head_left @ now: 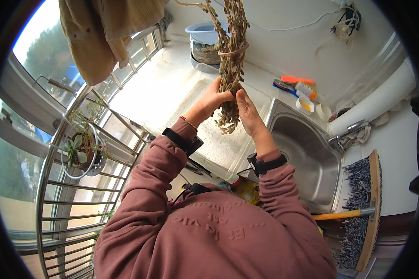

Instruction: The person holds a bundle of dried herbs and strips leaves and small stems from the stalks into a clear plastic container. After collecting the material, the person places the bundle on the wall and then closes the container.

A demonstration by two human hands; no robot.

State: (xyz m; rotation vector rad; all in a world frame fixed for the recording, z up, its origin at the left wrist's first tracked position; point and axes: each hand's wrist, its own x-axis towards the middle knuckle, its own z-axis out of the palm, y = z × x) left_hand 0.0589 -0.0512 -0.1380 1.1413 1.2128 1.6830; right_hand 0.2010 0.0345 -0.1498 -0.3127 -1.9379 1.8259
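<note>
A bundle of dried, brownish trailing plant stems hangs down in front of me, with a pale band tied round it. Near its lower end, my left hand grips it from the left, thumb laid across the stems. On the opposite side my right hand holds it too, its thumb pointing up along the stems and its fingers mostly hidden behind. Loose tips dangle below both hands, over a pale countertop.
Behind the bundle stands a patterned pot with a blue basin on top. At right are a steel sink, brushes, a white pipe and a mop. A metal railing with a potted succulent runs along the left windows.
</note>
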